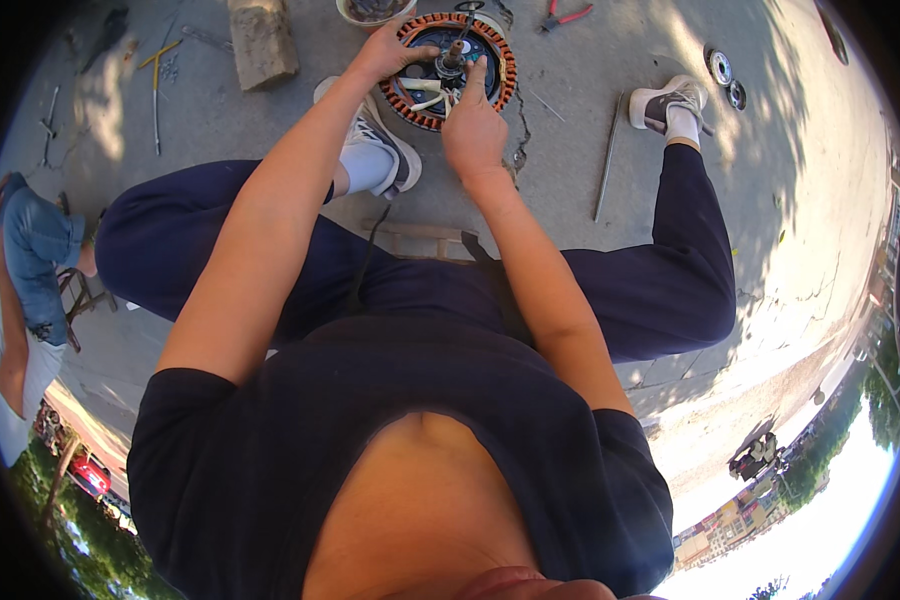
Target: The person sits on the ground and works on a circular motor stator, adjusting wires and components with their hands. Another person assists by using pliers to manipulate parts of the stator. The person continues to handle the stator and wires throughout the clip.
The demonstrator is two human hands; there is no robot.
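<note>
A round motor stator (503, 75) with orange copper windings, a dark centre and an upright shaft (455, 52) lies at top centre. My left hand (380, 52) grips its left rim, thumb reaching inward toward the shaft. My right hand (473, 135) is at its lower right, index finger extended onto the centre beside the shaft, the other fingers curled; what they hold, if anything, is hidden. White wires or sleeves (425, 88) lie across the stator's lower left.
A bowl (353, 16) and stone block (262, 45) are behind. Red-handled pliers (568, 17), metal rings (720, 68), a long rod (610, 155) and a yellow-handled tool (157, 65) lie on the concrete (570, 120). Another person's denim-clad leg (40, 240) is at left.
</note>
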